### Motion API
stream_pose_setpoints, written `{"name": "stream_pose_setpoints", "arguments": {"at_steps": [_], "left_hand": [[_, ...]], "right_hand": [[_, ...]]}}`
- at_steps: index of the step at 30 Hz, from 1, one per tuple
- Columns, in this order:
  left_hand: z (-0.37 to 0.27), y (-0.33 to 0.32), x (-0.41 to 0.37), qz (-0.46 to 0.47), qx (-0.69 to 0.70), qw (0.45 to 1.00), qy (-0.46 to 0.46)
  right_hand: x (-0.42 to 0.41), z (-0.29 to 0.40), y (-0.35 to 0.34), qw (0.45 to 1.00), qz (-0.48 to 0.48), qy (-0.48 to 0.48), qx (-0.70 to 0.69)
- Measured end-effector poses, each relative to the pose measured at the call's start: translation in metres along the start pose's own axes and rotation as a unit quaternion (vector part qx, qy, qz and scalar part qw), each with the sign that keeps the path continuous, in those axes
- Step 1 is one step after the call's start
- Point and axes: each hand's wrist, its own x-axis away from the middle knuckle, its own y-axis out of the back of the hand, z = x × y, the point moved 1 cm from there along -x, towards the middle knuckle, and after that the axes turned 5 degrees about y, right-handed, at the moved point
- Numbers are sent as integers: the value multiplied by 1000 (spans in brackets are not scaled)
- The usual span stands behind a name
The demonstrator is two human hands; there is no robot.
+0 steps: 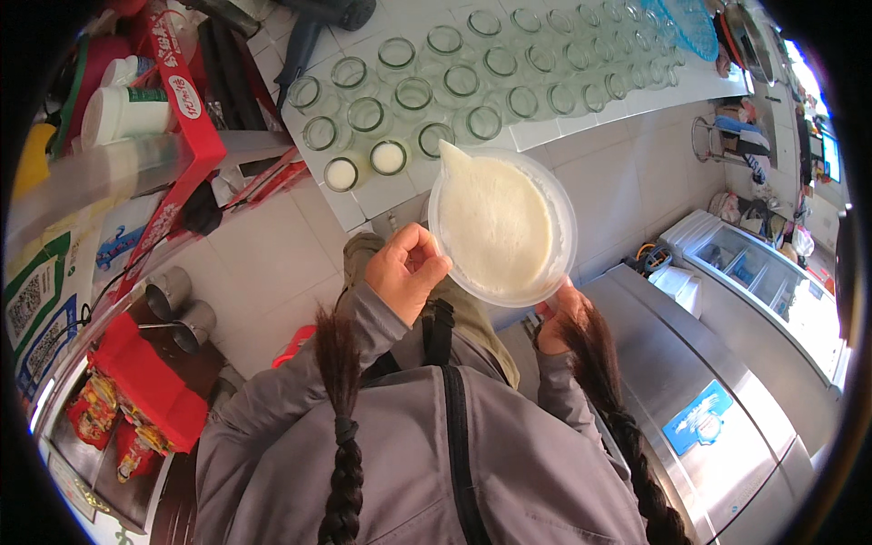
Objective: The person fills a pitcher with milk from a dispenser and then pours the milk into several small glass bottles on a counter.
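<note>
A translucent plastic jug (567,225) with a pouring spout holds creamy white, frothy liquid (501,218). My left hand (409,269) pinches its rim on the left. Under its near right side, my right hand (565,317) grips the jug; a braid partly covers that hand, and the grip itself is mostly hidden. The spout points away from me, beside the mouth of a glass jar (424,136). Two jars at the near left corner, a left one (340,175) and a right one (389,158), contain white liquid. Rows of glass jars (462,80) without visible white contents stretch to the right.
The jars stand on a white tiled counter (371,197). A dark hair dryer (306,41) lies behind them, near a blue plastic basket (688,27) at far right. A red display rack (184,95) and metal cups (191,325) are left; a stainless-steel cabinet (681,381) stands right.
</note>
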Motion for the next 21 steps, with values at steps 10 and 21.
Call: {"name": "stream_pose_setpoints", "arguments": {"at_steps": [10,21], "left_hand": [[4,-2,1,-7,9,1000,-6],[1,-4,4,-6,16,1000,-16]], "right_hand": [[1,14,9,977,113,164,81],[-1,24,13,972,130,176,86]]}}
